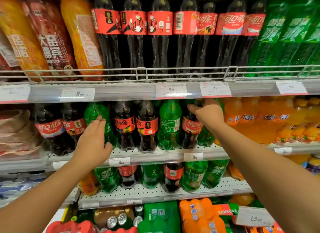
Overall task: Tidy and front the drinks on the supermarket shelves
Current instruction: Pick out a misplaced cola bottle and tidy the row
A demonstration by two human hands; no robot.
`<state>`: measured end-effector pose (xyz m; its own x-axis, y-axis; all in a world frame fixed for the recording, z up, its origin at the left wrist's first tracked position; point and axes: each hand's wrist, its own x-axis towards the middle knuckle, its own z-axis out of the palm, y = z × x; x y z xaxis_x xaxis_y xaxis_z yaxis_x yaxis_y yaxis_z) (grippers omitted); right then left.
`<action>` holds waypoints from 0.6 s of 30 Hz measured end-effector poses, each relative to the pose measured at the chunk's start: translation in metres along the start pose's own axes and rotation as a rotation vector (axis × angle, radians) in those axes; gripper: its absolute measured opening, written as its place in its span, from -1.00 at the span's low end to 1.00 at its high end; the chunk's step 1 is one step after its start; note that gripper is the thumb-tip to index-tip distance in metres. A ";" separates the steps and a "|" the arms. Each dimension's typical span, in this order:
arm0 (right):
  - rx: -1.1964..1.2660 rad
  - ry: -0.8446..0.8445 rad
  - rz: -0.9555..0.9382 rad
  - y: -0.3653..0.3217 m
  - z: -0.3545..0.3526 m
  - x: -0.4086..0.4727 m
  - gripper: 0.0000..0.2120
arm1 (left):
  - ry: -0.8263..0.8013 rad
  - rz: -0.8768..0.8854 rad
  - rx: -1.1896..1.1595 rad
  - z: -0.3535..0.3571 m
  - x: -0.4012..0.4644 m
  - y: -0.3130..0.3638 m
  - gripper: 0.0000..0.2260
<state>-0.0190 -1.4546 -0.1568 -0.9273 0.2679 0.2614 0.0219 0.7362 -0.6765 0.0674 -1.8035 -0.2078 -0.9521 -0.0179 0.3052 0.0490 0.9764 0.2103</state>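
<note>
On the middle shelf (155,154) stands a mixed row of small cola and green soda bottles. My left hand (92,140) wraps round a green bottle (97,114) at the left of the row, fingers behind its label and thumb at its front. My right hand (208,112) reaches in at the right, over a cola bottle (190,127) and a green bottle (205,137) behind it; its fingertips are hidden, so I cannot tell what it holds. Between my hands stand two cola bottles (135,126) and a green bottle (169,124) with its label turned backwards.
Tall cola bottles (159,35) and green bottles (285,35) fill the upper shelf behind a wire rail (142,73). Orange soda bottles (259,120) stand right of my right hand. A lower shelf (155,194) holds mixed small bottles, with multipacks (199,213) below.
</note>
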 end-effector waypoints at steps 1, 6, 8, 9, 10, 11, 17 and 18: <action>0.009 0.030 -0.021 0.004 -0.002 -0.006 -0.56 | -0.001 -0.001 0.005 0.000 -0.001 0.000 -0.28; 0.007 0.106 -0.068 0.023 -0.008 -0.033 -0.62 | -0.018 -0.010 0.005 0.000 -0.006 0.000 -0.27; 0.046 0.076 -0.072 0.026 -0.011 -0.042 -0.62 | -0.037 -0.019 -0.008 0.001 -0.009 0.000 -0.28; 0.067 0.054 -0.073 0.027 -0.012 -0.046 -0.63 | -0.051 -0.024 -0.016 0.002 -0.010 0.001 -0.29; 0.089 0.040 -0.079 0.026 -0.014 -0.050 -0.65 | -0.069 -0.029 -0.028 0.004 -0.012 0.002 -0.30; 0.112 0.039 -0.092 0.026 -0.016 -0.055 -0.67 | -0.087 -0.031 -0.048 0.005 -0.014 0.005 -0.31; 0.160 0.073 -0.160 0.013 -0.023 -0.090 -0.73 | -0.150 0.118 -0.226 0.006 -0.026 0.038 -0.40; 0.155 0.080 -0.179 0.007 -0.026 -0.096 -0.73 | -0.154 0.159 -0.257 0.004 -0.027 0.046 -0.41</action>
<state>0.0796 -1.4588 -0.1688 -0.8786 0.1945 0.4362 -0.2033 0.6740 -0.7102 0.0939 -1.7571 -0.2098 -0.9598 0.1822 0.2133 0.2566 0.8777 0.4048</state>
